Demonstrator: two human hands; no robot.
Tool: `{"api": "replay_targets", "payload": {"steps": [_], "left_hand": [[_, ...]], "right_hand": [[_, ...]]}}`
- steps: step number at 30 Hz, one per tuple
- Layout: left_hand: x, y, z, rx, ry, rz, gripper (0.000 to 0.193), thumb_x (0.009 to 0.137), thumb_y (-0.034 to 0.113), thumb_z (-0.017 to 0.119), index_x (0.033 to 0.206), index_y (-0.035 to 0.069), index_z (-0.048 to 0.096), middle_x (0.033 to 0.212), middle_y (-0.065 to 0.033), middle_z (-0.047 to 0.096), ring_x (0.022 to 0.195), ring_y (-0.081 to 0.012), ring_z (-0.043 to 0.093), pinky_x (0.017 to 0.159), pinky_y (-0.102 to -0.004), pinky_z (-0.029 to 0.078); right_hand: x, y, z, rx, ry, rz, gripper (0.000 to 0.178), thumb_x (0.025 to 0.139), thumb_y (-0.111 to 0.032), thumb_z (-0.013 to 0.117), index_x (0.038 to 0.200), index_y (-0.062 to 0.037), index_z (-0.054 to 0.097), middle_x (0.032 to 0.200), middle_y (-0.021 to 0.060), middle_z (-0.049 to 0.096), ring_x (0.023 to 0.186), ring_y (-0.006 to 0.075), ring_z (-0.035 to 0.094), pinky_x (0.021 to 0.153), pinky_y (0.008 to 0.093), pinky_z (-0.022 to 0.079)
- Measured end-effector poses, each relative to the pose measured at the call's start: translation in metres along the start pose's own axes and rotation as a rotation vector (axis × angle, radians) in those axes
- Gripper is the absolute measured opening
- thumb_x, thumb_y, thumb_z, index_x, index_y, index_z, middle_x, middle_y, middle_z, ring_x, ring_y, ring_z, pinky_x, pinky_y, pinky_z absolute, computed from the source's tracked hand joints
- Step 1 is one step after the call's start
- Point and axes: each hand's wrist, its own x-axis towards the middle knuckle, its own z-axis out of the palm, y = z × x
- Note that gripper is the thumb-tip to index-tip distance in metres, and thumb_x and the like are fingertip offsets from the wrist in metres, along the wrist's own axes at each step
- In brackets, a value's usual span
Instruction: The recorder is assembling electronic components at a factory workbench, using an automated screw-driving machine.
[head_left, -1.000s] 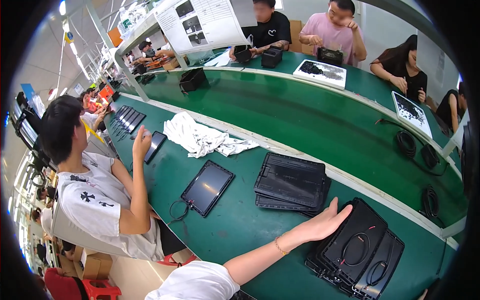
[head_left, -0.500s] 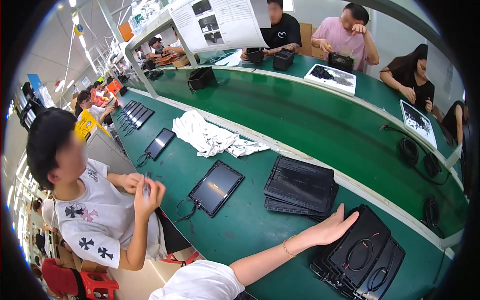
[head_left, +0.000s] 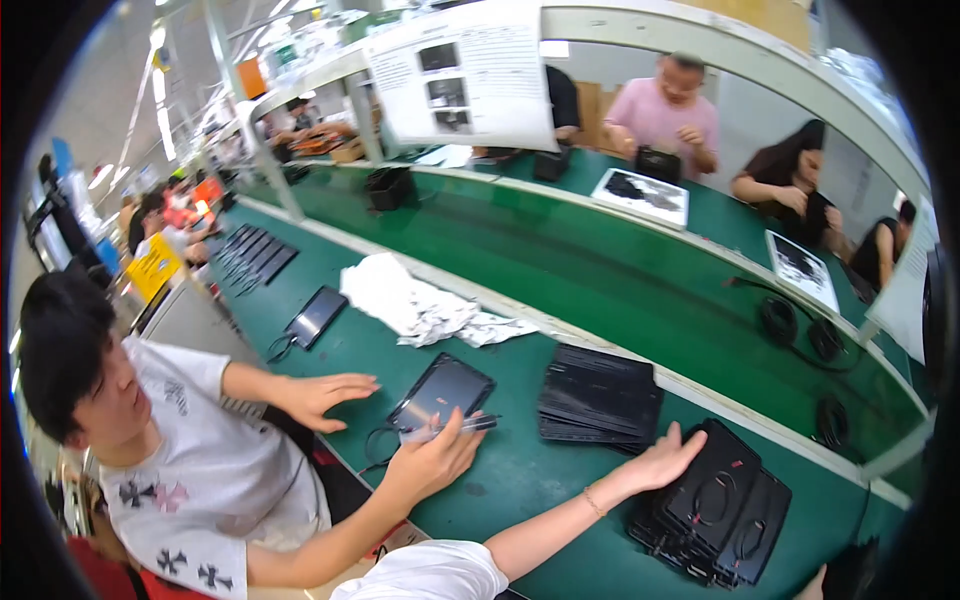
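Note:
My left hand (head_left: 668, 462) reaches in from the lower edge to the left side of a pile of black flat-screen units (head_left: 715, 500) with coiled cables, its fingertips by the pile's upper left edge. Its fingers are apart, slightly bent, and I see nothing in them. A sliver of my right hand (head_left: 812, 586) shows at the lower right rim, beside a dark object (head_left: 852, 572) too cut off to name; its grip is hidden. Left of the pile lies a stack of black panels (head_left: 600, 395).
A co-worker on the left (head_left: 180, 440) holds a slim, partly clear tool (head_left: 480, 424) over a single screen unit (head_left: 440, 385). Behind lie a white cloth (head_left: 410, 300) and a smaller screen (head_left: 316, 315). A raised pale rail (head_left: 700, 385) borders the green conveyor (head_left: 600, 260).
The co-worker's arms have come down, one hand bringing the tool over the single screen. My left hand stays by the pile, fingers more bent. My right hand and the dark object appear.

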Motion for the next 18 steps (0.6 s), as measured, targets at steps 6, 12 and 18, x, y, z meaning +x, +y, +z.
{"api": "replay_targets", "payload": {"steps": [6, 12, 18], "left_hand": [[0.007, -0.004, 0.007, 0.138, 0.096, 0.337, 0.053, 0.096, 0.045, 0.027, 0.108, -0.003, 0.047, 0.107, -0.035, 0.046, 0.097, -0.0455, 0.047, 0.089, -0.0461, 0.038], [0.011, -0.012, 0.001, -0.219, -0.087, 0.05, 0.074, 0.092, 0.059, 0.033, 0.139, 0.003, 0.032, 0.143, -0.008, 0.034, 0.129, -0.0201, 0.031, 0.107, -0.0324, 0.022], [0.022, -0.022, -0.01, -0.271, -0.231, -0.108, 0.078, 0.086, 0.07, 0.029, 0.143, 0.016, 0.024, 0.138, -0.0079, 0.038, 0.122, -0.0268, 0.039, 0.091, -0.0534, 0.036]], "right_hand": [[-0.096, 0.02, -0.081, 0.094, -0.018, 0.004, 0.146, 0.043, -0.064, 0.08, 0.135, 0.0178, 0.001, 0.127, 0.0337, 0.038, 0.118, 0.0407, 0.042, 0.096, 0.0455, 0.039], [-0.14, 0.026, -0.117, 0.214, -0.195, -0.006, 0.142, 0.042, -0.048, 0.087, 0.14, 0.008, 0.0, 0.131, 0.0238, 0.037, 0.121, 0.0356, 0.04, 0.102, 0.0436, 0.033], [-0.161, 0.046, -0.126, 0.25, -0.287, -0.15, 0.142, 0.044, -0.047, 0.086, 0.139, 0.009, -0.005, 0.131, 0.0247, 0.034, 0.122, 0.0351, 0.036, 0.103, 0.0407, 0.031]]}}
